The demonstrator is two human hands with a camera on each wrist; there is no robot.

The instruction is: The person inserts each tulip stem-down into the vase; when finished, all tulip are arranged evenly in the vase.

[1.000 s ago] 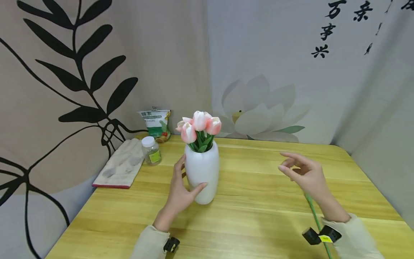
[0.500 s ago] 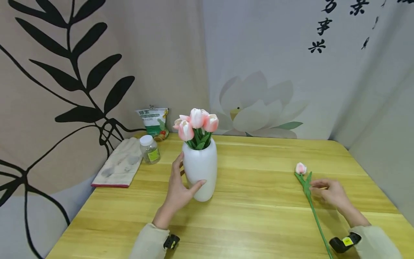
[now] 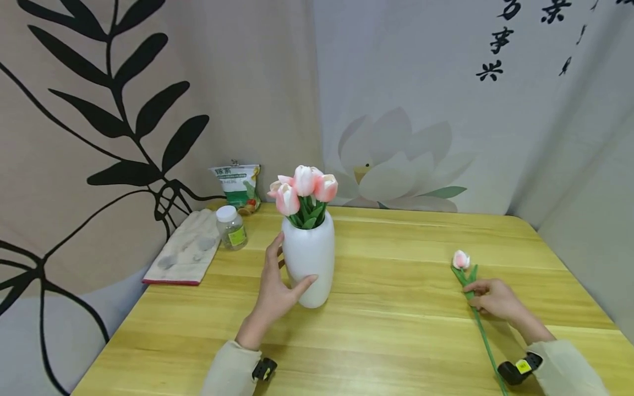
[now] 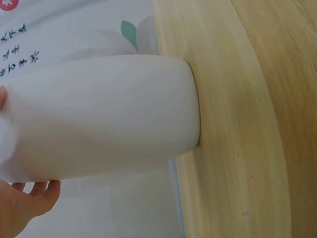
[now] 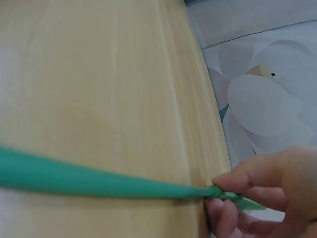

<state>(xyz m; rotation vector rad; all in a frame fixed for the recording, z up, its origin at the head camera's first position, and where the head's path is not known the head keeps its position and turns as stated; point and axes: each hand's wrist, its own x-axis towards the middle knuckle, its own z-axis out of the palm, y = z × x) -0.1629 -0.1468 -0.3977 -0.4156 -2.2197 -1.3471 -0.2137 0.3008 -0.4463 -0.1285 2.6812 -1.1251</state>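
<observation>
A white vase (image 3: 310, 264) stands upright near the middle of the table, with several pink-and-white tulips (image 3: 304, 190) in its mouth. My left hand (image 3: 277, 294) grips the vase's left side, thumb across the front and fingers behind. In the left wrist view the base of the vase (image 4: 124, 114) meets the wood. At the right, a single tulip (image 3: 461, 259) lies along the table, its long green stem (image 3: 486, 344) running toward the near edge. My right hand (image 3: 497, 300) pinches that stem just below the leaves. The right wrist view has thumb and fingers closed round the green stem (image 5: 99, 181).
Left of the vase stands a clear jar (image 3: 231, 231) with a white lid. Behind it is a green-and-white snack bag (image 3: 240, 190), and a folded cloth (image 3: 185, 253) lies at the table's left edge. A printed curtain (image 3: 396, 82) hangs behind the wooden table (image 3: 396, 308).
My right hand came down from above the table to the single tulip, then moved slightly left and took its stem. My left hand stays on the vase.
</observation>
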